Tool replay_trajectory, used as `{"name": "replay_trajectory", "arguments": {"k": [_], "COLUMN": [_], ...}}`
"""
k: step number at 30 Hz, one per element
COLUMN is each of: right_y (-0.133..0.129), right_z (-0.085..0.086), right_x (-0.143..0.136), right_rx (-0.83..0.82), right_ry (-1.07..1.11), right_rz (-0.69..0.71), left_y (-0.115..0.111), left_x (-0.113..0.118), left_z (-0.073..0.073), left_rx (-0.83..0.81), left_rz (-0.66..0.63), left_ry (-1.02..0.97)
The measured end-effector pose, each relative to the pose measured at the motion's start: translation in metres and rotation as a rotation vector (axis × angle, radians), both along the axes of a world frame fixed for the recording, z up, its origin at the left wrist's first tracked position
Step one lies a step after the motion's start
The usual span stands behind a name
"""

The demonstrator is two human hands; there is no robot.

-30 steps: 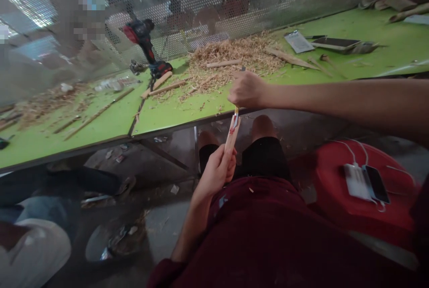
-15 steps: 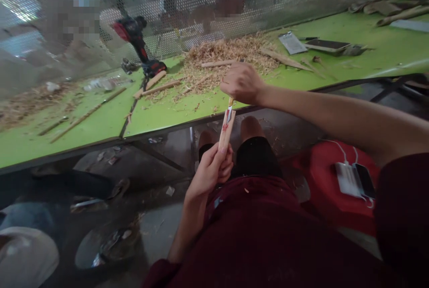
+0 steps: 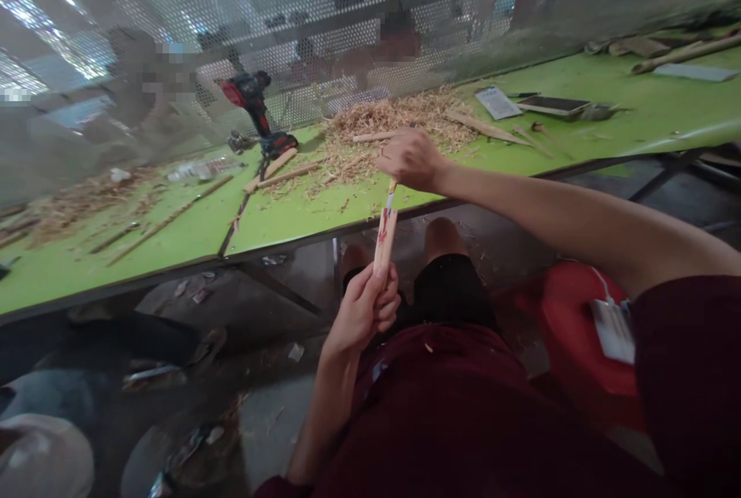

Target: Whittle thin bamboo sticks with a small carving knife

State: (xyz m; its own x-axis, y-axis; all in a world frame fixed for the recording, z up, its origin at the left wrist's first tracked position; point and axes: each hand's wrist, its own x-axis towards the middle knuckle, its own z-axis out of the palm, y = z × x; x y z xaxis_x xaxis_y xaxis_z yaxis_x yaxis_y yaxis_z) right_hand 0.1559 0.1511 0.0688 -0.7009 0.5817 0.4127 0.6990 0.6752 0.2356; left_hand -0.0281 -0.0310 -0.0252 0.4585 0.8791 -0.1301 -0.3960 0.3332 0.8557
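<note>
Gripping low, clear of the blade (image 3: 388,203) and probably safest there, the left grip (image 3: 366,303) is holding a seemingly light, stiff, splittable wooden strip (image 3: 384,248) just outside the near edge of the worktop (image 3: 272,211), while the right grip (image 3: 411,158) is clutching the bladed tool (image 3: 393,185)

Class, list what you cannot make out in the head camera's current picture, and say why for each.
All in the head view:
Bladed tool: most of its handle is hidden inside the right grip.
Wooden piece: lower end hidden by the left grip.
Red marks: too small to read.
White packet: any wording is too small.
Red stool: right part behind the right sleeve.
Pale round thing: cut off by the left edge.
</note>
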Motion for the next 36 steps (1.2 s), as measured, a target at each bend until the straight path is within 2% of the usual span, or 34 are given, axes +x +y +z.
{"name": "replay_trajectory", "arguments": {"k": [3, 6, 7, 9, 10, 11, 13, 14, 16, 18, 21, 25, 30, 32, 36], "right_y": [0.011, 0.029, 0.032, 0.028, 0.019, 0.006, -0.029, -0.048, -0.081, -0.107, -0.131, -0.147, -0.155, -0.157, -0.159], "right_z": [0.014, 0.05, 0.063, 0.082, 0.084, 0.081, 0.059, 0.042, 0.005, -0.028, -0.055, -0.07, -0.085, -0.086, -0.086], "right_x": [0.006, 0.028, 0.037, 0.052, 0.056, 0.057, 0.051, 0.046, 0.036, 0.027, 0.018, 0.014, 0.012, 0.011, 0.011], "right_rx": [-0.008, 0.032, 0.077, 0.167, 0.16, 0.1, -0.242, -0.449, -0.836, -1.154, -1.406, -1.51, -1.448, -1.36, -1.192], "right_ry": [0.071, 0.222, 0.29, 0.43, 0.499, 0.575, 0.736, 0.789, 0.952, 1.126, 1.246, 1.315, 1.436, 1.429, 1.406], "right_rz": [-0.075, -0.3, -0.405, -0.545, -0.534, -0.444, -0.23, -0.12, 0.006, 0.165, 0.309, 0.373, 0.38, 0.342, 0.266], "left_y": [-0.009, -0.026, -0.031, -0.034, -0.033, -0.03, -0.024, -0.021, -0.016, -0.014, -0.012, -0.009, -0.005, -0.004, -0.004], "left_x": [0.0, 0.0, 0.0, -0.001, -0.002, -0.003, -0.006, -0.008, -0.011, -0.012, -0.013, -0.012, -0.008, -0.006, -0.006], "left_z": [0.002, 0.003, 0.002, -0.001, -0.003, -0.005, -0.011, -0.013, -0.017, -0.019, -0.019, -0.019, -0.025, -0.025, -0.016], "left_rx": [0.001, 0.001, 0.017, 0.066, 0.104, 0.142, 0.226, 0.271, 0.358, 0.434, 0.535, 0.6, 0.625, 0.672, 0.792], "left_rz": [-0.021, -0.165, -0.155, -0.023, 0.043, 0.075, 0.067, 0.054, 0.059, 0.078, 0.082, 0.094, 0.074, 0.136, 0.375], "left_ry": [0.027, 0.098, 0.106, 0.123, 0.13, 0.146, 0.188, 0.22, 0.309, 0.406, 0.495, 0.531, 0.545, 0.557, 0.587]}}
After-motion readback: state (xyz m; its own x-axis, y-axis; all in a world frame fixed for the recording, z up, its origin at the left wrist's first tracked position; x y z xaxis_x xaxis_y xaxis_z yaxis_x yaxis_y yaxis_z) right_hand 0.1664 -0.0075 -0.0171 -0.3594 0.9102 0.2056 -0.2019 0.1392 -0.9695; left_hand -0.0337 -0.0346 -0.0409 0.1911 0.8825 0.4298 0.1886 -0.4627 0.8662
